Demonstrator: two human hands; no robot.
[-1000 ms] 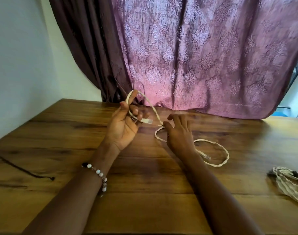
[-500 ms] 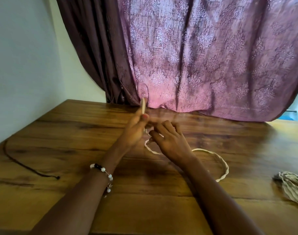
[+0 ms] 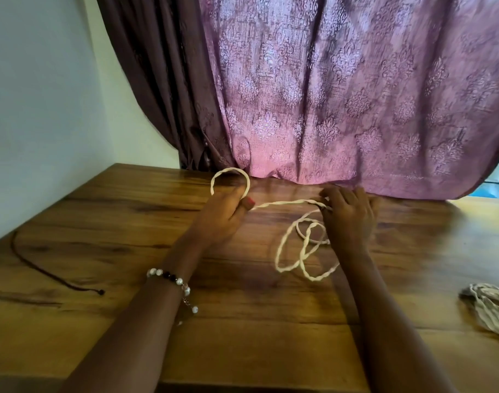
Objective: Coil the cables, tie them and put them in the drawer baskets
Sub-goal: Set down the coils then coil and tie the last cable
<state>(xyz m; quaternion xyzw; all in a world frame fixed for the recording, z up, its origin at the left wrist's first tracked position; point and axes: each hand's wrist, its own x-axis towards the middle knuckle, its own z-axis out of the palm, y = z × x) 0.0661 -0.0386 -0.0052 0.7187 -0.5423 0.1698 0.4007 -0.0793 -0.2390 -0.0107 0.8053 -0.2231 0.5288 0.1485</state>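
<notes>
On the worktop (image 3: 242, 321) the cable (image 3: 305, 251) lies in loops at centre, stretched between the left hand (image 3: 222, 217) and the right hand (image 3: 347, 214). A cord (image 3: 44, 268) lies far left, a bundle (image 3: 489, 307) far right, the curtain (image 3: 327, 95) behind.

Cream twisted cable (image 3: 288, 251); brown wood-grain tabletop (image 3: 242, 321); purple damask curtain (image 3: 356, 95) w/ darker plain panel; white & dark bead bracelet (image 3: 171, 279); dark cord (image 3: 44, 268).

Both forearms bare, no sleeves. Left hand (image 3: 222, 214): red-painted thumbnail; wrist below carries bead bracelet (image 3: 173, 282), white and dark beads.
</notes>
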